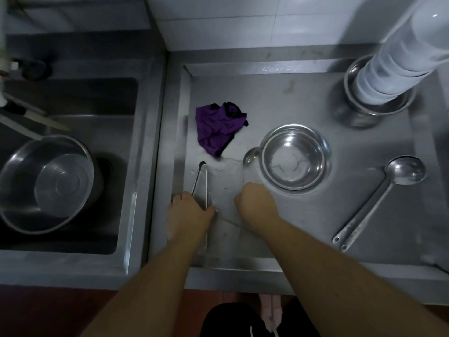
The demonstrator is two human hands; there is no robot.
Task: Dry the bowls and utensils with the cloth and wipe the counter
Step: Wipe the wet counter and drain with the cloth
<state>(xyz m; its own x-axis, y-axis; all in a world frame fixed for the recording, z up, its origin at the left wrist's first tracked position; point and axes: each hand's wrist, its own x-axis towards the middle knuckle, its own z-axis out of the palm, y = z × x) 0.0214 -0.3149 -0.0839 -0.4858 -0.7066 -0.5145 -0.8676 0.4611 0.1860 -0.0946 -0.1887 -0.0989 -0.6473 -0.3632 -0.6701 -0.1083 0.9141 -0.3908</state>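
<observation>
A crumpled purple cloth [218, 126] lies on the steel counter [303, 215], apart from both hands. My left hand [188, 210] grips two thin long-handled utensils [206, 186] near the counter's left edge; their tips point away from me. My right hand [256, 203] is curled in a fist just in front of a steel bowl [295, 156]. It seems to hold the handle of a spoon [251, 155] whose head lies against the bowl's left rim. Two long ladles [403, 170] lie side by side at the right.
A stack of steel bowls [364, 113] with a tall pile of white bowls [398, 62] in it stands at the back right. The sink [73, 98] at the left holds a large steel basin [46, 183] and some utensils. Water patches lie between my hands.
</observation>
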